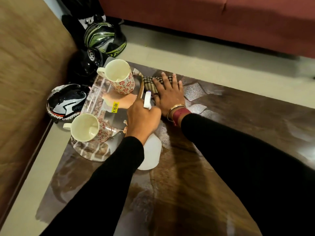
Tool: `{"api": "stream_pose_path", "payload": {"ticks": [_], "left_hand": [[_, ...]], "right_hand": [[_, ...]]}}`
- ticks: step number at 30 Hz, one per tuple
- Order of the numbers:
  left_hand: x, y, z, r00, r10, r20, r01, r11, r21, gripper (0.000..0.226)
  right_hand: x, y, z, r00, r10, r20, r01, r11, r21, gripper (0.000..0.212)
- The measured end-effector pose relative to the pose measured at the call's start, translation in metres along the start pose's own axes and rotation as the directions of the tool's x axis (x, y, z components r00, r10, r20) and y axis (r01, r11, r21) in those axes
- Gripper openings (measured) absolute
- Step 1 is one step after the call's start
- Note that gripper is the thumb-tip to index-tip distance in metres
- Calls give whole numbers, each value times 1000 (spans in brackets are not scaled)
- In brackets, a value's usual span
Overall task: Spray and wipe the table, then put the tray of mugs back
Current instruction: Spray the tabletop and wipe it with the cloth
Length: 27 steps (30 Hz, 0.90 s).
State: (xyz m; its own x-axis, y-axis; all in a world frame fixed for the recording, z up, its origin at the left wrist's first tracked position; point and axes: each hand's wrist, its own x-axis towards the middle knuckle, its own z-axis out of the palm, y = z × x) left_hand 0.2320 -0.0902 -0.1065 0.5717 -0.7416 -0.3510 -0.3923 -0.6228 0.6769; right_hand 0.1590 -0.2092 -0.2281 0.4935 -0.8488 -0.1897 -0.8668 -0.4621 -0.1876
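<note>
Two mugs [119, 76] [88, 127] stood on one tray [100, 99] at the table's [221, 150] far left corner. Left hand [143, 120] clenched one white spray bottle [150, 150]; right hand [167, 94] lay flat, fingers spread, pressing one checked cloth [150, 81] beside the tray. Three helmets [104, 38] [85, 65] [65, 101] sat on the floor.

A single head-worn wide-angle camera supplies the only view, so no second view overlaps it. It looks forward and steeply down from above the table [213, 150], at close range. Both sleeved forearms enter from the bottom edge and converge toward frame centre. The table surface fills the lower and right portions. The tray [95, 150] lies left of centre. A sofa [221, 19] spans the top edge. Wide-angle distortion bends straight lines near the frame borders.
</note>
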Motion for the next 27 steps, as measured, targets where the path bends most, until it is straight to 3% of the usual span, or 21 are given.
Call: {"api": "stream_pose_path", "payload": {"ticks": [8, 14, 16, 19, 22, 27], "left_hand": [[-56, -44, -12, 997, 25, -75, -28, 999, -29, 11], [-109, -89, -26, 993, -21, -112, 14, 998, -63, 39], [-121, -107, -32, 995, -28, -98, 25, 999, -33, 37], [-141, -128, -39, 996, 34, -85, -30, 999, 40, 15], [-161, -149, -42, 986, 97, -132, -94, 995, 36, 15], [-194, -174, -56, 991, -6, -136, -4, 997, -71, 13]], "right_hand": [[-88, -17, 21, 998, -55, -3, 55, 996, 72, 69], [-138, -37, 33, 995, -100, 14, 99, 993, 69, 71], [-156, -44, 38, 994, -111, 15, 110, 992, 62, 71], [-181, -56, 45, 993, -118, 17, 116, 991, 73, 71], [-210, -72, 51, 989, -146, 33, 143, 986, 80, 73], [-288, -94, 64, 958, -272, 86, 263, 959, 107, 74]]}}
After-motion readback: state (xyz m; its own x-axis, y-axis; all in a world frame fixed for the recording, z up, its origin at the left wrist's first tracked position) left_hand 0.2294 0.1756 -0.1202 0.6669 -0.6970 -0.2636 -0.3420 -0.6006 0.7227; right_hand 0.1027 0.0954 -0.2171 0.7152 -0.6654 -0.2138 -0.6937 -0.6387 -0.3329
